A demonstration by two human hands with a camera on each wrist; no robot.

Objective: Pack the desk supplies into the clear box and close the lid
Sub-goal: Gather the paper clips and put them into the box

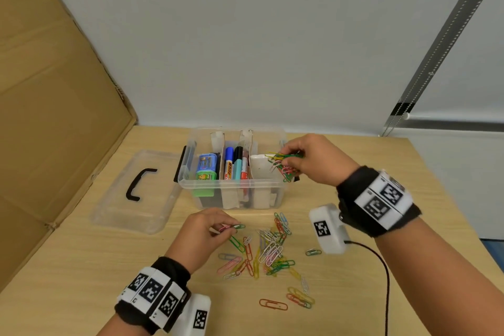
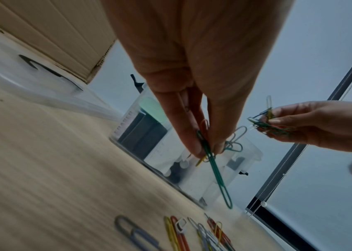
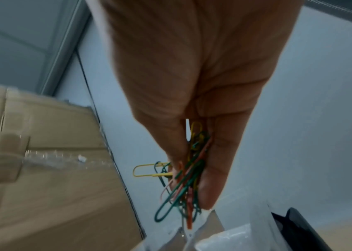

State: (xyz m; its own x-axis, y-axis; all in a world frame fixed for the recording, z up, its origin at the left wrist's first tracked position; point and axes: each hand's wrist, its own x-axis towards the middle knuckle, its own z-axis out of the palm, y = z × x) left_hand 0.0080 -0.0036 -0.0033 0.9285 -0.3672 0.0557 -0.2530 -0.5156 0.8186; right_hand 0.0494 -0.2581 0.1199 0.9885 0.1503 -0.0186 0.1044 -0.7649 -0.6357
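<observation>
The clear box (image 1: 191, 185) stands open on the desk, with markers (image 1: 231, 162) and small items in its left and middle compartments. My right hand (image 1: 293, 161) hovers over its right compartment and pinches a bunch of coloured paper clips (image 3: 183, 183). My left hand (image 1: 227, 227) pinches a few paper clips (image 2: 208, 152) just above the desk in front of the box. Several loose paper clips (image 1: 268, 249) lie scattered on the desk between my hands. The clear lid (image 1: 136, 188) with a black handle lies flat to the left of the box.
A brown cardboard sheet (image 1: 54, 117) leans along the left side. A grey wall stands behind the desk. A black cable (image 1: 384, 275) runs across the desk at the right. The wooden desk top (image 1: 81, 267) stretches to the front left.
</observation>
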